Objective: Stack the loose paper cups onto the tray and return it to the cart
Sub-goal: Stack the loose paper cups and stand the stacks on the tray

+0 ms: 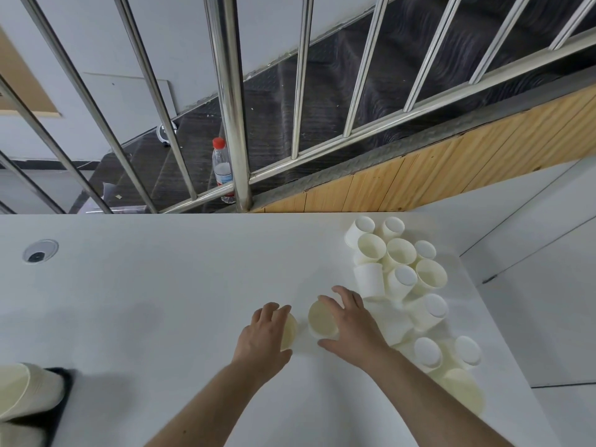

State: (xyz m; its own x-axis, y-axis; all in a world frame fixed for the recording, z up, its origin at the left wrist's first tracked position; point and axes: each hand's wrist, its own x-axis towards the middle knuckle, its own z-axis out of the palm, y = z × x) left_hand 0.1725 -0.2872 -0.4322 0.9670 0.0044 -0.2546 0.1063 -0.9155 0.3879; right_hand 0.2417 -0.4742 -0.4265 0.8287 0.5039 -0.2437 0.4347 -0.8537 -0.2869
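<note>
A single white table point(145, 301) fills the lower part of the head view, with a steel railing point(232, 101) and a dark staircase seen beyond its far edge. One plastic bottle point(222, 169) with a red cap is seen standing behind the railing, off the table. One round cable port point(40, 251) is set into the tabletop near the far left corner.

At the near left edge one dark tray point(61, 395) is partly shown, cut by the frame, and one stack of nested paper cups point(25, 391) is laid on its side on it.

Along the right edge, from the far right corner toward the near side, a loose cluster of paper cups point(403, 279) is spread; about fifteen can be counted, though some are hidden behind others and behind the right forearm. Some are stood mouth up, some upside down, and some are tipped over.

Two further cups are held near the middle of the table, just beside each other and close to the cluster. The left cup point(289, 330) is gripped from its left side by the left hand point(263, 340), fingers curled round its wall. The right cup point(321, 319), mouth up, is clasped by the right hand point(351, 327), with fingers bent over its far rim and the thumb at its near side. Both forearms are bare
</note>
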